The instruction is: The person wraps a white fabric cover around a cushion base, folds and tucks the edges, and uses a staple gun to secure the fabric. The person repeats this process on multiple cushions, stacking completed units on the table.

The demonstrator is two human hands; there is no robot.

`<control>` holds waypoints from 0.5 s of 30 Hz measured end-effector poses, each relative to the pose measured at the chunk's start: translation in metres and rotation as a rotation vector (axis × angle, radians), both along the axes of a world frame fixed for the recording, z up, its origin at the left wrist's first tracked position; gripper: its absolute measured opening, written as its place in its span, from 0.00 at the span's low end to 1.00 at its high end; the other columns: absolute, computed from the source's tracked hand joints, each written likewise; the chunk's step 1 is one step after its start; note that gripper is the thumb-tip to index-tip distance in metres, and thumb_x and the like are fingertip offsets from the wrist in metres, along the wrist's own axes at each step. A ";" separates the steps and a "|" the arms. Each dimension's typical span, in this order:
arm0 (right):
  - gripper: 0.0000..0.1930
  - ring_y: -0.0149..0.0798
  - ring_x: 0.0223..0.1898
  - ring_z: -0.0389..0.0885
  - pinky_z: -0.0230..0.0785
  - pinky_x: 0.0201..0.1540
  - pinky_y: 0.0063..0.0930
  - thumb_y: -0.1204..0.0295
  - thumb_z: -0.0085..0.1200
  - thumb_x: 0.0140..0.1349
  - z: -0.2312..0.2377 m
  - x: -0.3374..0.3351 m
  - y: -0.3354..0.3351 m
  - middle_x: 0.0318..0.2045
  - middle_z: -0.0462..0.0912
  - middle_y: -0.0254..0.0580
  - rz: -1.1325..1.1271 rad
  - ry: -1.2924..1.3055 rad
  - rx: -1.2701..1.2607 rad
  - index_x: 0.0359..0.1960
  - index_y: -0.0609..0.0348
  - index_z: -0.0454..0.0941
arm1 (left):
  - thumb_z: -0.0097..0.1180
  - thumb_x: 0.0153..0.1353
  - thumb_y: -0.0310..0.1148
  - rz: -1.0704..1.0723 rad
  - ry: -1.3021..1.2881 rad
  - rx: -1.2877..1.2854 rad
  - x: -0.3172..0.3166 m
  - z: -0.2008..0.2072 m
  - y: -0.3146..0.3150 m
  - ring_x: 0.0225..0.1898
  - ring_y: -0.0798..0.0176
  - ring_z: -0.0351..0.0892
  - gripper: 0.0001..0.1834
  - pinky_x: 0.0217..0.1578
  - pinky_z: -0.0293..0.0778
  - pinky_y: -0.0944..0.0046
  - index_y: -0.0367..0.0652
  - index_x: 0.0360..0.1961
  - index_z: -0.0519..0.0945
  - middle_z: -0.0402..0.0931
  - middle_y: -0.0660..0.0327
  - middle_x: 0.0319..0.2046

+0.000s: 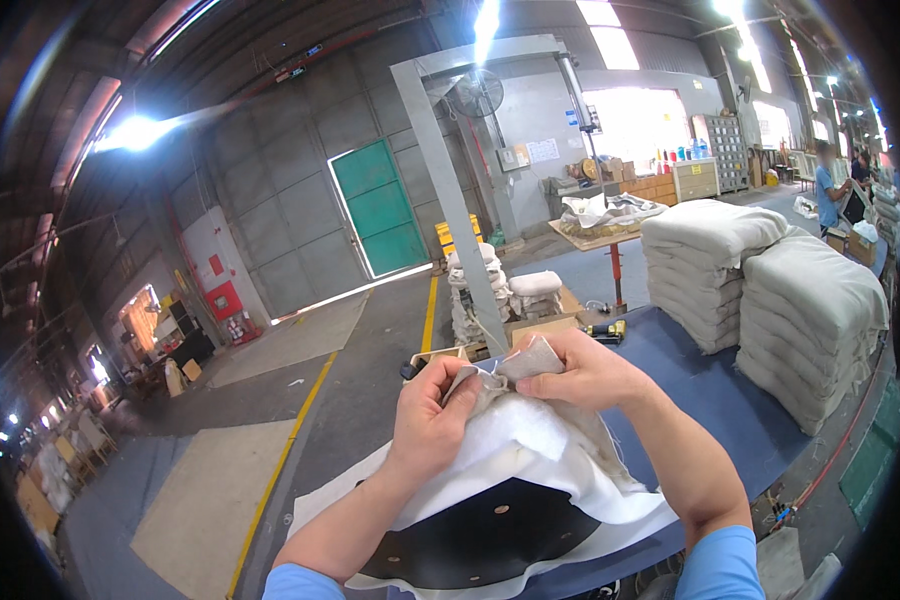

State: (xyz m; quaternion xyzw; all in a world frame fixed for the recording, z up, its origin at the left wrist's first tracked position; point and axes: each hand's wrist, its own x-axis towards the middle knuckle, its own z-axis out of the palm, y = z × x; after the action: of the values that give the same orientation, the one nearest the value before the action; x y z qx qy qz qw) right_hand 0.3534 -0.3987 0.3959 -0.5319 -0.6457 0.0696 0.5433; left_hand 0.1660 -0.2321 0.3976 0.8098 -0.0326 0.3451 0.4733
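Observation:
In front of me lies a padded piece with a black panel [480, 535] that has a few small round holes. White padding cloth [515, 440] wraps around the panel and spreads past its edges. My left hand [435, 410] pinches a fold of grey-beige fabric [535, 358] at the far end of the piece. Opposite it, my right hand [585, 370] grips another part of the same fabric between thumb and fingers. The two hands are close together, with the fabric raised and bunched between them. The fingertips under the fabric are partly hidden.
Two tall stacks of grey fabric-covered pads, a nearer one [810, 330] and a farther one [710, 235], stand on the right of the blue-covered table [705, 385]. A yellow-black power drill [610, 329] lies beyond my hands. A grey metal frame [460, 210] rises behind. Far right, a person [828, 195] stands.

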 end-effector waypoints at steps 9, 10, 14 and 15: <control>0.16 0.49 0.44 0.90 0.78 0.50 0.40 0.66 0.64 0.63 0.052 -0.015 -0.006 0.40 0.91 0.54 -0.278 -0.310 -0.263 0.47 0.63 0.89 | 0.57 0.78 0.27 -0.042 -0.051 -0.005 0.017 -0.002 0.001 0.34 0.82 0.66 0.02 0.36 0.62 0.75 0.42 0.45 0.79 0.73 0.75 0.32; 0.16 0.50 0.43 0.90 0.78 0.50 0.40 0.66 0.64 0.62 0.053 -0.013 -0.005 0.39 0.91 0.55 -0.287 -0.333 -0.271 0.47 0.63 0.89 | 0.58 0.78 0.27 -0.039 -0.060 0.005 0.018 -0.003 0.001 0.34 0.82 0.65 0.02 0.36 0.62 0.75 0.42 0.45 0.79 0.73 0.75 0.32; 0.16 0.51 0.40 0.89 0.78 0.47 0.42 0.67 0.63 0.61 0.056 -0.016 -0.004 0.35 0.90 0.57 -0.313 -0.374 -0.281 0.47 0.62 0.89 | 0.58 0.78 0.27 -0.023 -0.052 0.023 0.021 -0.004 0.004 0.34 0.82 0.65 0.02 0.36 0.63 0.75 0.42 0.45 0.79 0.73 0.75 0.32; 0.15 0.51 0.40 0.89 0.78 0.46 0.41 0.67 0.64 0.61 0.055 -0.016 -0.003 0.35 0.89 0.57 -0.304 -0.364 -0.270 0.46 0.63 0.89 | 0.59 0.77 0.27 -0.021 -0.042 0.024 0.022 -0.004 0.005 0.34 0.82 0.67 0.02 0.37 0.64 0.75 0.41 0.46 0.80 0.75 0.74 0.33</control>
State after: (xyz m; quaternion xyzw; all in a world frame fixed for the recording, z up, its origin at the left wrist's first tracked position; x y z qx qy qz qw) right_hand 0.3376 -0.4021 0.4508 -0.6943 -0.6302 -0.0240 0.3468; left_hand 0.1876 -0.2276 0.3936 0.8076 -0.0553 0.3568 0.4663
